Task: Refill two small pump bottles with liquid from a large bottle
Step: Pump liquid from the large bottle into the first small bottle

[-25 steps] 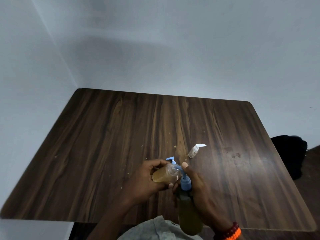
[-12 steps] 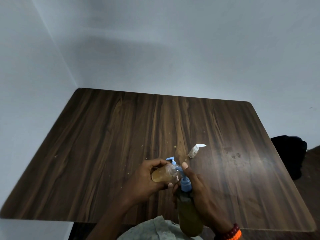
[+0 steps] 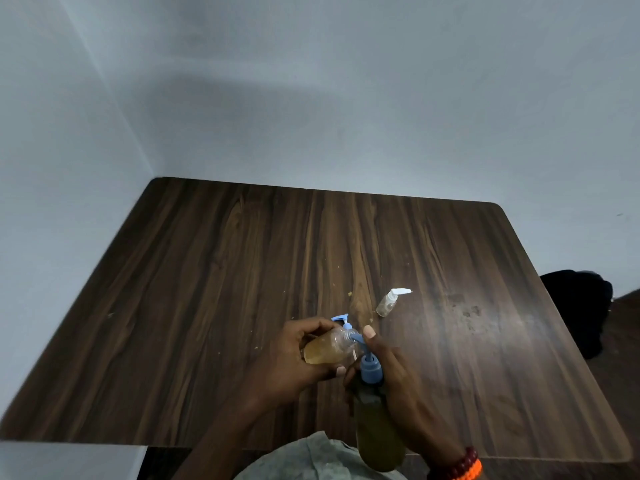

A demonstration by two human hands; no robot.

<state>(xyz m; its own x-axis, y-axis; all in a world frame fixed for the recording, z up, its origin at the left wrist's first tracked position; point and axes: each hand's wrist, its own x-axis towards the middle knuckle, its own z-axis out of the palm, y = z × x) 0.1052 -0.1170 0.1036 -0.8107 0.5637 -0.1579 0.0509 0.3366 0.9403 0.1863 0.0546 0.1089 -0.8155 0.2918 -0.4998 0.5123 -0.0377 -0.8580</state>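
Note:
My left hand [image 3: 294, 365] grips a small clear bottle [image 3: 329, 348] tilted on its side, partly filled with amber liquid, its open neck facing right. My right hand [image 3: 398, 393] holds the large bottle [image 3: 377, 434] of olive-brown liquid with a blue pump top [image 3: 370, 370]; my index finger rests on the pump head, and its blue spout meets the small bottle's neck. A loose blue pump cap [image 3: 341, 319] shows just behind my left hand. A second small bottle [image 3: 389, 304], clear with a white pump, lies empty on the wooden table [image 3: 207, 289] beyond my hands.
The table sits in a corner with grey walls at the back and left. A dark bag [image 3: 578, 306] rests on the floor past the right edge. Small crumbs and a smudged patch [image 3: 467, 310] mark the tabletop.
Almost nothing has moved; both hands keep the same hold, with the pump spout at the small bottle's neck.

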